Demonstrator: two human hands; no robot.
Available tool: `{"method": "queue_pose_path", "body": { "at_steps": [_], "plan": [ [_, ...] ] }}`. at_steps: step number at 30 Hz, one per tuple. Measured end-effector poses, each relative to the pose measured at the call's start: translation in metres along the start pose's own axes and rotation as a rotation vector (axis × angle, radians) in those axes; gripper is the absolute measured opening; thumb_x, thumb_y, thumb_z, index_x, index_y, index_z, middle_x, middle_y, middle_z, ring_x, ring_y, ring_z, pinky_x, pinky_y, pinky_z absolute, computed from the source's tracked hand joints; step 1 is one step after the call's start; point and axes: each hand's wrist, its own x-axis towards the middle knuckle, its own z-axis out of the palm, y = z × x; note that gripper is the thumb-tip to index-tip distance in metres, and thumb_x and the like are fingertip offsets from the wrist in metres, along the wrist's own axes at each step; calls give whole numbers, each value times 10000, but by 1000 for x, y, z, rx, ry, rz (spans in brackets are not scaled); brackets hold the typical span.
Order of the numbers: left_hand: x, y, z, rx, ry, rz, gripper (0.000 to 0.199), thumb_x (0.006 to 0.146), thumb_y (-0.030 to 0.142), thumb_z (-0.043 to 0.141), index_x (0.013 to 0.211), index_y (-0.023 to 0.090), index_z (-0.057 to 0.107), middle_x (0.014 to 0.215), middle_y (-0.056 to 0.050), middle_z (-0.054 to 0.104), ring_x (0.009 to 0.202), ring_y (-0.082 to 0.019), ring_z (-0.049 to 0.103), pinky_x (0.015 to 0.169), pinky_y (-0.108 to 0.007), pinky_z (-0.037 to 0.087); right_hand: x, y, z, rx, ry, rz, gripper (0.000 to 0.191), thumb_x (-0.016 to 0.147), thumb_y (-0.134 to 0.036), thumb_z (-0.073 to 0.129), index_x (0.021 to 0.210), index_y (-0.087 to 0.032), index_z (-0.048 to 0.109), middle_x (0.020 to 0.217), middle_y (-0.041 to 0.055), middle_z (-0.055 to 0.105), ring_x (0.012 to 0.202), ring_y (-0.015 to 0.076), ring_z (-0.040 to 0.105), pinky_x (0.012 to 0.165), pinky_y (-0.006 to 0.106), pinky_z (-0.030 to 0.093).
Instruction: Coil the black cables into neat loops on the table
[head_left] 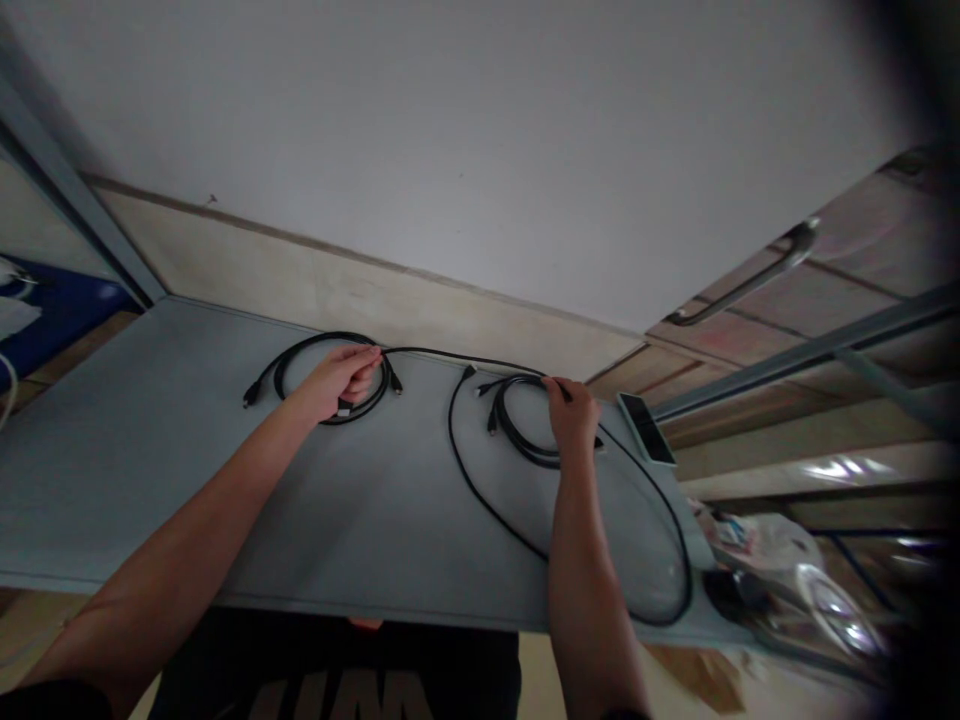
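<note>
Grey table point(187, 480) against white wall point(450, 130), dim light

Grey table point(187, 470), long, set against a white wall point(465, 140) with a pale baseboard strip.

Left hand point(341, 380), near the far edge, left of middle: fingers curled over a small coil of black cable point(300, 350), plug ends lying loose just beside the coil.

Right hand point(574, 415), near the far edge, right of middle: palm down on a second small black coil point(517, 435).

Large black cable loop point(480, 490), spread flat from the middle toward the right near corner, passing under the right forearm.

Dark phone-like slab point(646, 428), at the far right corner, well apart from the left coil.

Clutter of plastic wrapping point(780, 560) beyond the right edge, blurred.
</note>
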Motion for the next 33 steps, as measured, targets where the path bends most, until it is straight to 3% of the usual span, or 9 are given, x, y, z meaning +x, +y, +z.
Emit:
{"method": "queue_pose_path", "body": {
  "at_steps": [6,12,15,18,21,24,28,30,33],
  "plan": [
    [-4,26,-13,-229,205,127,295,910,250,545,651,185,418,507,99,217,369,-35,107,339,-189,79,3,9,-8,-149,81,98,439,874,-518,586,854,-118,768,778,132,708,744,235,603,709,327,419],
    [-20,55,-59,-499,423,455,356,966,357,468,674,213,325,498,77,175,402,-57,119,379,-207,120,4,42,-35,-249,112,370,484,878,-506,543,832,-84,774,714,172,706,686,283,614,635,353,389],
    [-22,57,-62,-530,405,482,425,990,457,426,658,211,325,507,76,144,399,-56,105,385,-215,106,6,42,-36,-182,55,386,550,862,-585,533,761,-97,764,650,161,689,674,293,622,627,358,391],
    [-17,47,-43,-559,297,389,443,1022,400,365,631,203,293,510,76,137,406,-68,85,374,-214,95,6,25,-23,-43,-29,347,596,841,-654,523,720,-113,741,592,119,642,634,253,598,597,339,398],
    [-9,30,-17,-552,223,290,491,1005,389,422,595,201,227,500,79,147,390,-69,76,350,-219,90,2,-1,-10,316,-183,408,598,816,-692,543,738,-126,718,476,6,482,452,142,443,465,275,336],
    [-4,11,5,-538,74,210,528,994,425,440,564,193,240,505,60,253,381,-63,203,376,-204,218,-6,-30,-3,823,-416,497,524,811,-646,612,786,-131,705,496,-45,422,379,66,317,384,225,261],
    [-4,-11,28,-438,-46,238,518,973,472,466,554,188,356,609,-16,491,596,-137,537,632,-280,485,-22,-64,4,1123,-793,534,450,835,-565,654,816,-121,725,576,-1,544,398,68,425,376,212,321],
    [-5,-21,36,-350,-89,264,496,959,492,490,577,185,415,728,-57,599,759,-177,610,775,-324,506,-30,-76,8,1186,-967,522,483,870,-578,610,848,-111,734,610,30,608,383,72,438,369,218,344],
    [-7,-35,44,-222,-176,269,483,931,543,517,618,177,475,916,-107,666,930,-226,621,825,-356,503,-40,-89,13,1259,-1199,445,576,913,-620,522,928,-87,740,711,95,697,418,99,525,417,243,427]
  ]
}}
